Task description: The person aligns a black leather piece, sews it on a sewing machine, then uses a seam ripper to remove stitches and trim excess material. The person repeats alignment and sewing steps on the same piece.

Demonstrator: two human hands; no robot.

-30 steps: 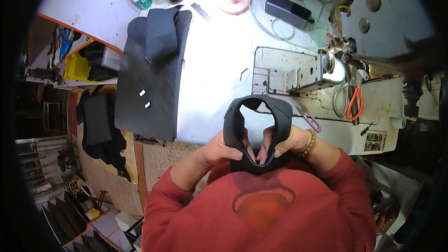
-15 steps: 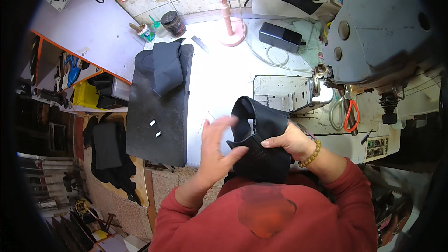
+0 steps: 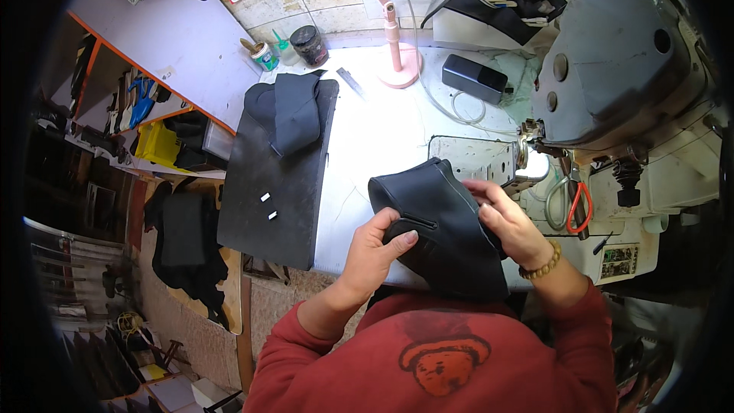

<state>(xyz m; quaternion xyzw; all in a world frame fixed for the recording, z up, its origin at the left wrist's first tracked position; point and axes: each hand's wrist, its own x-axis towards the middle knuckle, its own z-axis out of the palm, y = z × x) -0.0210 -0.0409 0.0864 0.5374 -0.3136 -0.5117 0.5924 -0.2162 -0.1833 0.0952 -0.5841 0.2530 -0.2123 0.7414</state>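
A black leather boot upper [image 3: 451, 222] hangs between my hands over the near edge of the white table, its seamed side and a short slit facing up. My left hand [image 3: 371, 248] pinches its left edge beside the slit, thumb on top and the other fingers partly hidden. At the right edge, my right hand [image 3: 514, 226], with a beaded bracelet at the wrist, has its fingers curled against the leather; some fingertips are out of sight. Just beyond the upper is the sewing machine's arm [image 3: 474, 154].
Folded black leather pieces [image 3: 294, 115] and two small white bits lie on a black board [image 3: 267, 214] to the left. Red-handled scissors [image 3: 579, 206] rest beside the sewing machine head [image 3: 619, 61] on the right. A pink stand [image 3: 399, 69] and a dark box [image 3: 474, 78] are farther back.
The boot upper has turned, its opening no longer facing me. My left hand has gone from spread fingers to pinching its edge; the right hand has shifted to the right edge.
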